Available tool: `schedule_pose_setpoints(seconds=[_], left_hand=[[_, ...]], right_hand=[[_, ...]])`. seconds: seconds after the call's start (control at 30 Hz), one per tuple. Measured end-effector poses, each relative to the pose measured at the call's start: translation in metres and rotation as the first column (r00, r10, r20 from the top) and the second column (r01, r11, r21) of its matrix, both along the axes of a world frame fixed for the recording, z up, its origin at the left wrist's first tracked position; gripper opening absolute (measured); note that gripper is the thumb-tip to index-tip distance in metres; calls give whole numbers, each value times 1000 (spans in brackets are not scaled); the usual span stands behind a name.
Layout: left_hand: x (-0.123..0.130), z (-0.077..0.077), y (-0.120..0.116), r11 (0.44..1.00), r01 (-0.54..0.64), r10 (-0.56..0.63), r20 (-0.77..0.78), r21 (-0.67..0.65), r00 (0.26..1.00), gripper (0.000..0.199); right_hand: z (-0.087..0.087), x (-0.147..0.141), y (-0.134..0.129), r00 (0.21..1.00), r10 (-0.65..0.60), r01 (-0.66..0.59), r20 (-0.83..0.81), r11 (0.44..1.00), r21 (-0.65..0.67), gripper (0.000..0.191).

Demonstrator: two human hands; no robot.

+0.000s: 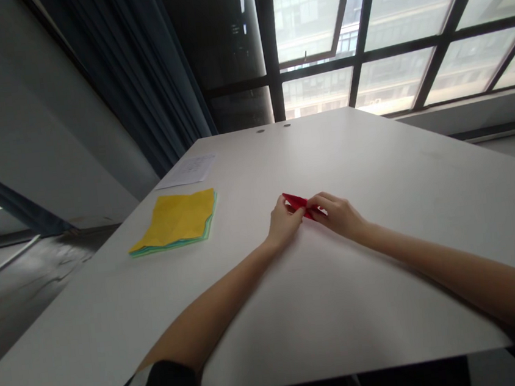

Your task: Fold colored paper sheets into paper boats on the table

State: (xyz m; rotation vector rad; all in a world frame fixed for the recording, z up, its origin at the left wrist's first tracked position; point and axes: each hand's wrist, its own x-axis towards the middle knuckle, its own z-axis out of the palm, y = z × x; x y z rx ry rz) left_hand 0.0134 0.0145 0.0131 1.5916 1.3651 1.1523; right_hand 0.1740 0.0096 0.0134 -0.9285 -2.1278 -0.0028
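Observation:
A small piece of folded red paper (294, 200) is held between my two hands, a little above the middle of the white table (261, 315). My left hand (282, 222) grips its left part, thumb toward the right. With fingertips and thumb pinched together, my right hand (337, 212) holds the paper's right part. Both hands nearly meet at the paper, and their fingers hide much of it, so its full shape cannot be made out.
To the left lies a stack of coloured paper (180, 218), yellow on top with green and blue sheets beneath. Behind it is a printed white sheet (188, 170). Two round grommets (260, 131) sit near the far table edge. A dark blue curtain (133, 65) and windows stand beyond.

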Motion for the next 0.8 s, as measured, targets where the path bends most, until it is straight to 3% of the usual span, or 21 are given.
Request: schedule_pose_setpoints(seconds=[0.13,0.27,0.5,0.67,0.8], left_hand=[[2,-1,-4,999,19,-19,-4,42,1000,30],[4,2,-10,986,27,-6,-127,162,992,27],[4,5,-18,968,78,21,-388,238,921,36],[4,8,-22,953,148,-4,-478,263,878,38],[0,11,-19,958,128,21,-511,255,859,45]], right_hand=[[-1,-2,-1,997,-80,80,8,996,-48,16],[0,-3,-1,990,-139,141,23,982,-126,24],[-1,0,1,987,-158,157,2,977,-142,33],[-3,2,6,989,-134,121,-63,978,-172,32],[-4,2,11,969,-136,77,-208,960,-269,30]])
